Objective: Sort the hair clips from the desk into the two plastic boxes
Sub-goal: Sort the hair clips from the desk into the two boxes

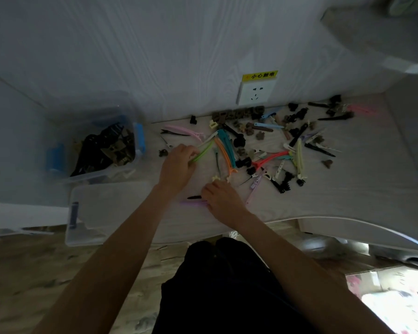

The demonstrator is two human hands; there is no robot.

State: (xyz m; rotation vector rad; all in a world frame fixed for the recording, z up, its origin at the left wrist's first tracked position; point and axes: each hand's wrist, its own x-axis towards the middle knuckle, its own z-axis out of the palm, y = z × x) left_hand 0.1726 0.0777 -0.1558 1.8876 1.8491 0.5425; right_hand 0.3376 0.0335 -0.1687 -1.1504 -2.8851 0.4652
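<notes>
Many hair clips [270,145] lie scattered over the pale desk [348,189]: long coloured duckbill clips and small dark claw clips. My left hand [176,165] grips a long green clip [203,151] at the pile's left side. Nearer the front edge, my right hand [223,198] holds a purple clip [193,203] and a black clip [194,197], which stick out to its left. A clear plastic box [99,148] with blue latches, at the desk's left end, holds several dark clips. A second clear box [106,210] stands in front of it; I see no clips inside.
A white wall socket [253,94] with a yellow warning label sits above the desk's back edge. The desk's curved front edge [348,222] runs to the right. My dark-clothed lap [227,285] is below, over a wood-pattern floor.
</notes>
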